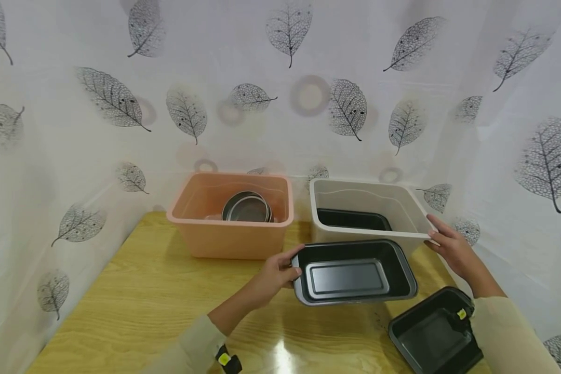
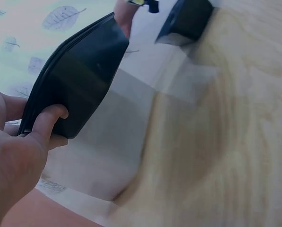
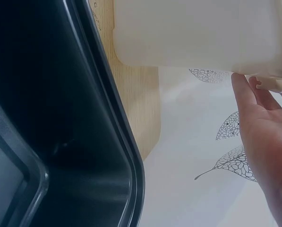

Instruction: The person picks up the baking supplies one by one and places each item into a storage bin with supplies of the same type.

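Note:
My left hand [image 1: 271,278] grips the left end of a dark metal loaf pan [image 1: 346,278], thumb inside its rim. In the left wrist view, the fingers curl against the underside of the pan [image 2: 79,80]. The pan is held tilted in front of a white plastic bin [image 1: 374,189], above the table. At the bin's right front corner, my right hand [image 1: 455,249] holds the rim; the right wrist view shows its fingers at the bin's edge [image 3: 268,84]. Another dark pan [image 1: 352,219] lies inside the white bin.
A salmon-pink bin [image 1: 234,241] with round metal cake tins [image 1: 248,208] stands at the left back. Beneath my right forearm, a dark rectangular baking pan [image 1: 432,332] lies on the wooden table [image 1: 168,301]. A leaf-patterned white curtain [image 1: 262,140] surrounds the table.

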`<control>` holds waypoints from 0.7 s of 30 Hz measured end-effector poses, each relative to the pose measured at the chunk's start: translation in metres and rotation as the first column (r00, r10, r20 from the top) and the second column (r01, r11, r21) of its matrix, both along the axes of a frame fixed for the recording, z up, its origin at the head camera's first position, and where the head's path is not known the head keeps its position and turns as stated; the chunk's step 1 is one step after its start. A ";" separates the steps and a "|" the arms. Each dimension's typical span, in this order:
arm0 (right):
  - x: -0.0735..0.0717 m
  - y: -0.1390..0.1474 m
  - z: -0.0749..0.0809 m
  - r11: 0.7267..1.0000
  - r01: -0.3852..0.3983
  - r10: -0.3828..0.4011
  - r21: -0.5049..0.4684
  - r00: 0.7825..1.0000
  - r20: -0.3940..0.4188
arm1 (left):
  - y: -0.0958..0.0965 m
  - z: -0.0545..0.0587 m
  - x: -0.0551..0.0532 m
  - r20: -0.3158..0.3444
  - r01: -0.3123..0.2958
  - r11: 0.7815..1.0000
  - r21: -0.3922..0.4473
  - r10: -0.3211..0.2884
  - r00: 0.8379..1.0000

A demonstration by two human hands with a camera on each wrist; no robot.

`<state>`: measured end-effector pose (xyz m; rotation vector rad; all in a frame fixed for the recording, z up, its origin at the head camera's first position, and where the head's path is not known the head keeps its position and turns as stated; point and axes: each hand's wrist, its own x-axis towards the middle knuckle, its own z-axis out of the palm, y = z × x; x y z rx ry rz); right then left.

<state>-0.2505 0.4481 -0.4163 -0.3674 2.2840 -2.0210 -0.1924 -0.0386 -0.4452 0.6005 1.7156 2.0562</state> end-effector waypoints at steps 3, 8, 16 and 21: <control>0.000 0.001 0.000 1.000 0.004 -0.004 -0.003 1.000 0.004 | -0.004 0.010 -0.004 -0.020 0.003 1.000 0.004 -0.003 1.000; 0.000 0.002 0.000 1.000 0.015 -0.015 0.017 1.000 0.002 | -0.008 0.029 -0.014 -0.061 -0.011 1.000 0.017 0.012 0.998; 0.000 0.001 0.002 1.000 0.008 -0.008 0.006 1.000 0.017 | -0.016 0.053 -0.035 -0.120 -0.059 0.998 -0.037 0.054 0.991; 0.000 0.002 0.002 1.000 0.010 -0.010 0.011 1.000 0.015 | -0.013 0.063 -0.050 -0.120 -0.116 0.991 -0.070 0.107 0.987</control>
